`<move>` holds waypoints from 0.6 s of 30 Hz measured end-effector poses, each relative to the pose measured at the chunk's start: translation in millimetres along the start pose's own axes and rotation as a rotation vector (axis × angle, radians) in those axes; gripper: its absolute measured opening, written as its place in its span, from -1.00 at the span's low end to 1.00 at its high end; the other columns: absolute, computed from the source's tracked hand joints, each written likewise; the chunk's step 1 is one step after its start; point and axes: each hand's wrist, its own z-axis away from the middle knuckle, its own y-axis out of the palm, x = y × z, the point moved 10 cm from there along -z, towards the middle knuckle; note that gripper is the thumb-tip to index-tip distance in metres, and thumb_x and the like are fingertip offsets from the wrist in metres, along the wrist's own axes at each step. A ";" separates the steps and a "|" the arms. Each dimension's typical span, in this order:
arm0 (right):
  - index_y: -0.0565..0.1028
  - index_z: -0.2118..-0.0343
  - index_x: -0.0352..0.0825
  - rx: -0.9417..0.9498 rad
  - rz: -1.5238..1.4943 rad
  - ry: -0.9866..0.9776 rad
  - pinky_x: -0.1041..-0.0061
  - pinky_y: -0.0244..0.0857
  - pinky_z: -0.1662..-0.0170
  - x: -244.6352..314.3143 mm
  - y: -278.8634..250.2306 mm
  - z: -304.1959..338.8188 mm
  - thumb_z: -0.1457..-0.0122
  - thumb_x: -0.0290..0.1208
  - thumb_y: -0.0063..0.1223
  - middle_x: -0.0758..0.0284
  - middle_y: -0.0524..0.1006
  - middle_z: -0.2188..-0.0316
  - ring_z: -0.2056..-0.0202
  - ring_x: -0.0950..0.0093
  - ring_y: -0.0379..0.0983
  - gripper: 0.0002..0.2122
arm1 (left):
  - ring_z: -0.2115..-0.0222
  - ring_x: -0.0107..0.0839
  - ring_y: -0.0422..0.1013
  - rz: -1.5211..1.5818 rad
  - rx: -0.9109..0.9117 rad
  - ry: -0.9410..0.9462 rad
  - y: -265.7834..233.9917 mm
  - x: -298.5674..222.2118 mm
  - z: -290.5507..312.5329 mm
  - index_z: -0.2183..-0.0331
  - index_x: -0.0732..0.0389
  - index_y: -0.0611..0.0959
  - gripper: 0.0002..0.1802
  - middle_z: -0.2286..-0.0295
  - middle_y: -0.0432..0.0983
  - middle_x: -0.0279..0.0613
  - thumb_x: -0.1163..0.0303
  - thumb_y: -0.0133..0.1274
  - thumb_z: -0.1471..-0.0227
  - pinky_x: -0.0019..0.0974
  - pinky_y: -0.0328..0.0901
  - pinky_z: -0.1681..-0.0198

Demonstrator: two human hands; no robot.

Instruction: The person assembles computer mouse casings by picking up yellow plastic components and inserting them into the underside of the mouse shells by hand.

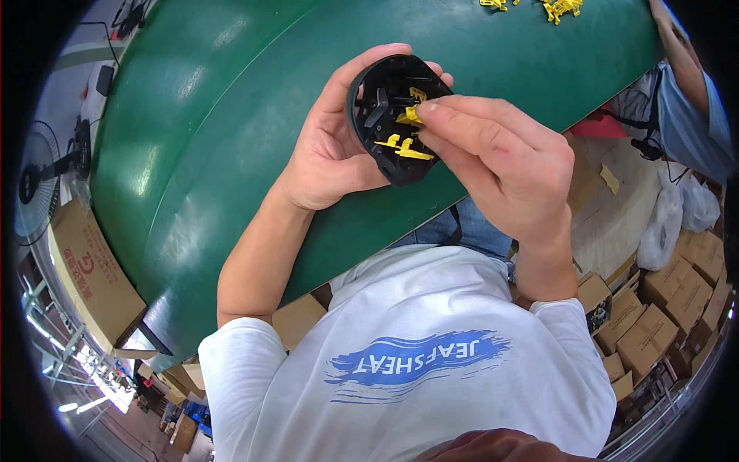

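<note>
A black plastic housing (366,127), rounded and hollow, is gripped in my left hand (327,146), its open side turned up toward me. My left fingers wrap its far edge, and the thumb lies along its near edge. Inside the housing sits a yellow plastic part (406,146) with small tabs. My right hand (500,150) pinches another yellow plastic piece (410,115) between thumb and fingertips, within the housing. The fingertips hide part of that piece, so I cannot tell whether it is seated.
Several loose yellow parts (562,8) lie at the far edge of the green table (231,154). A co-worker's arm (681,58) is at the right. A cardboard box (92,277) and a fan (38,173) stand left. Cartons (647,339) and plastic bags (663,223) are at the lower right.
</note>
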 end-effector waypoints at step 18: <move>0.77 0.13 -0.31 0.104 -0.040 0.095 0.50 0.46 0.34 -6.3 0.7 1.2 -0.05 -0.64 0.45 0.33 0.68 0.37 0.37 0.41 0.60 -0.72 | -0.31 -0.10 0.37 -0.153 0.118 0.071 8.3 -2.4 1.5 -0.43 0.13 0.29 0.11 -0.32 0.35 0.09 0.66 0.45 0.08 -0.09 0.37 -0.34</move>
